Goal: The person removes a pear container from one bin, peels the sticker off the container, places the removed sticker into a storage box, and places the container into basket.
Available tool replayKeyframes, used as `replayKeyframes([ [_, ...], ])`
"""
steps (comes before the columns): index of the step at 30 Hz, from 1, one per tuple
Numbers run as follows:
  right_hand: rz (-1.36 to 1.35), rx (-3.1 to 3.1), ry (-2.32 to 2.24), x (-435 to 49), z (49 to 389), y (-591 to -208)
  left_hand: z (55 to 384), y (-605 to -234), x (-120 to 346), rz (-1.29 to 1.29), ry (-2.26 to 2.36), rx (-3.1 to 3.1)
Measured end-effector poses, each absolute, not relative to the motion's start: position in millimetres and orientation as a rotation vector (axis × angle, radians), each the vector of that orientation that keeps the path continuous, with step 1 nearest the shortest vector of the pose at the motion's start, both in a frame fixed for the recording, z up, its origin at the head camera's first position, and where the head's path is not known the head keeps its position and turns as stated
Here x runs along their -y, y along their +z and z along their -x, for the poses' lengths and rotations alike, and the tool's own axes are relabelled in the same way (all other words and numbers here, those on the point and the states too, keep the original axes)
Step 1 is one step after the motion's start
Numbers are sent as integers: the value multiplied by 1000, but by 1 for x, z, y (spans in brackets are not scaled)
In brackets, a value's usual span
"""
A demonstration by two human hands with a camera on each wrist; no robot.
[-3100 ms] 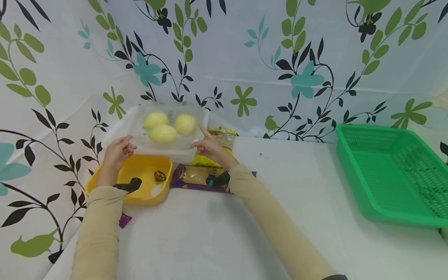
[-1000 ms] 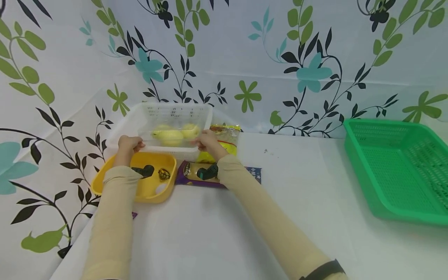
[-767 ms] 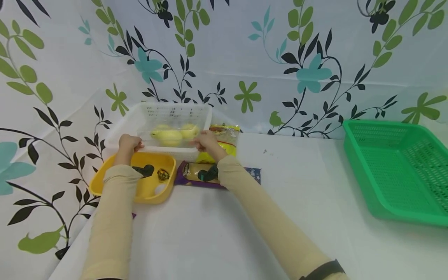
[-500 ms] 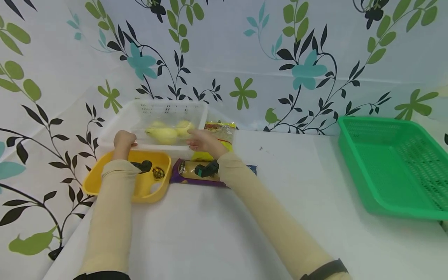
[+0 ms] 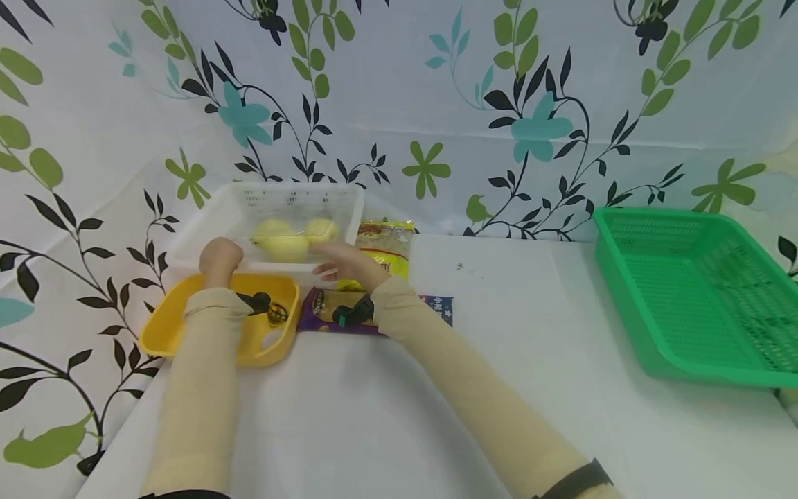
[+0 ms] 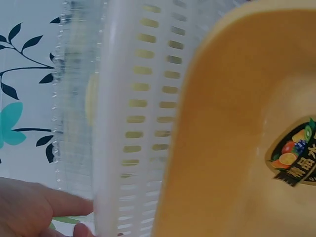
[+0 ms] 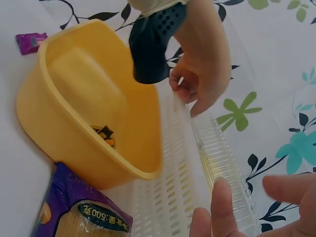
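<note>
At the back left stands a white slotted basket [image 5: 339,201], with a clear plastic box [image 6: 76,98] of yellow fruits [image 5: 280,242] inside. My left hand [image 5: 221,262] is at the basket's near-left rim; in the right wrist view its thumb and curled fingers pinch the rim. Over the near-right part of the same rim is my right hand [image 5: 343,262], holding nothing. Its fingers and thumb [image 7: 286,188] are spread apart in the right wrist view. Close in front of the white basket, under my left forearm, sits a yellow basin [image 5: 152,336] with a fruit label on its inside.
A purple noodle packet [image 5: 318,312] lies right of the basin, partly under my right wrist. Behind it rests a yellow bag [image 5: 386,242]. A green basket [image 5: 686,374] stands at the far right. The right wrist view shows a small purple packet [image 7: 30,43] beside the basin.
The clear box of fruits has come down from both raised hands into the white basket. My right fingers have since let go and spread, moving slightly left; my left hand stays at the rim.
</note>
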State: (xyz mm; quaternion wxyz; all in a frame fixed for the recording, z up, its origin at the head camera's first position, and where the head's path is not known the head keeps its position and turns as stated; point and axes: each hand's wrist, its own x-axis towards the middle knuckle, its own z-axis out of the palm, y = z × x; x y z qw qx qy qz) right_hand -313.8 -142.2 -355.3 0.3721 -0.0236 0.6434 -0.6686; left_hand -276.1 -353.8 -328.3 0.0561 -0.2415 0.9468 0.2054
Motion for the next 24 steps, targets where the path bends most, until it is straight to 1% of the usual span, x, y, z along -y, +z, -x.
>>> replayKeyframes([
  [2,68,-1664,-1708,138,299,-339,275,-327,356,730,666,-2856],
  [5,51,-1675,-1703,133,286,-323,276,-327,357,716,726,-2824],
  [10,29,-1729,-1682,135,294,-330,277,-326,352,764,672,-2812],
  [17,109,-1695,-1728,140,307,-345,282,-322,348,873,588,-2798],
  [21,125,-1747,-1728,142,309,-349,284,-324,355,846,660,-2818],
  [24,135,-1799,-1737,141,306,-349,283,-324,360,813,861,-2833],
])
